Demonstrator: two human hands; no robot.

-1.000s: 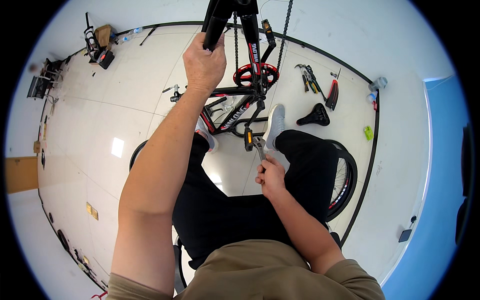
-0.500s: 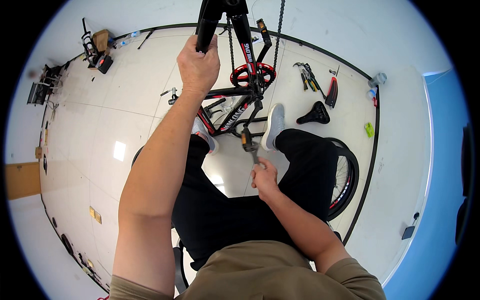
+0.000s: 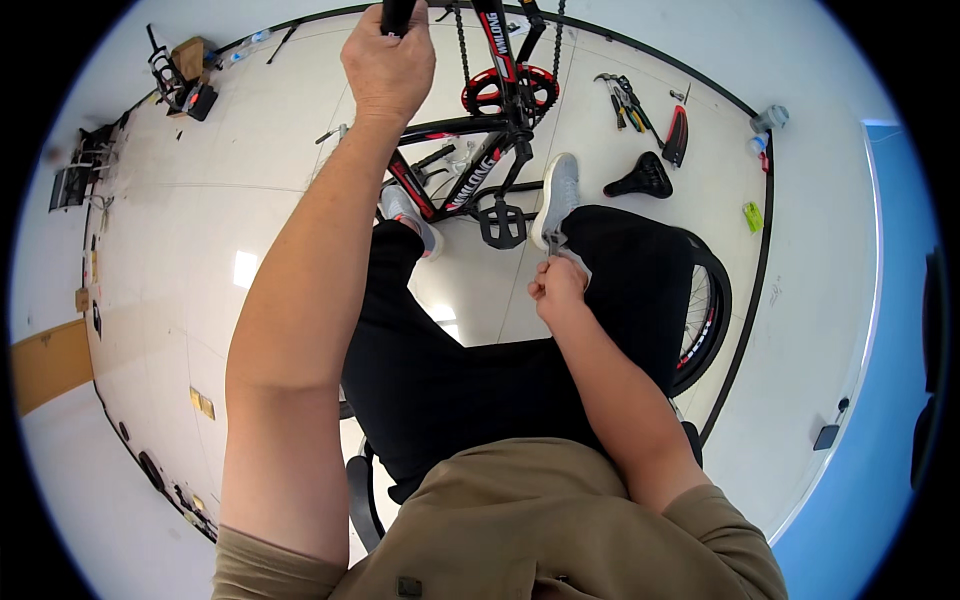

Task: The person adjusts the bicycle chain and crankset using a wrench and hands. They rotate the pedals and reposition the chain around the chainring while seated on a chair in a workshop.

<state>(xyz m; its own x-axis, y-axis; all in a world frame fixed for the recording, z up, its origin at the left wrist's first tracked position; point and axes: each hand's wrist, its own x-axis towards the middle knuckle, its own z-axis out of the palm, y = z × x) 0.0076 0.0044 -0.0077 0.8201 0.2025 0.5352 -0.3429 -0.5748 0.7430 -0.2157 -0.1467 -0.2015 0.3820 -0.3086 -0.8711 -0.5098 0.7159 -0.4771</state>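
In front of my legs stands a black and red bicycle frame [image 3: 478, 178], turned on its end or upside down; I cannot tell which. My left hand [image 3: 388, 72] is wrapped round one of its black tubes at the top of the view. The chainring [image 3: 509, 92], red and black, carries a hanging chain. A flat black pedal [image 3: 502, 225] sits on the near crank. To the right of that pedal and apart from it, my right hand [image 3: 561, 284] is closed on a grey metal wrench [image 3: 554, 243], whose jaw end points away from me.
On the floor at the right lie a black saddle [image 3: 640, 178], a red and black mudguard [image 3: 677, 137], pliers [image 3: 628, 100] and a hammer [image 3: 608, 95]. A wheel [image 3: 712, 315] is beside my right leg. Far left, a cardboard box [image 3: 190, 58] stands by black parts.
My right hand has drawn the wrench away from the pedal, to the right. The pedal now shows its flat face. My left hand keeps hold of the frame tube, and the view has shifted slightly.
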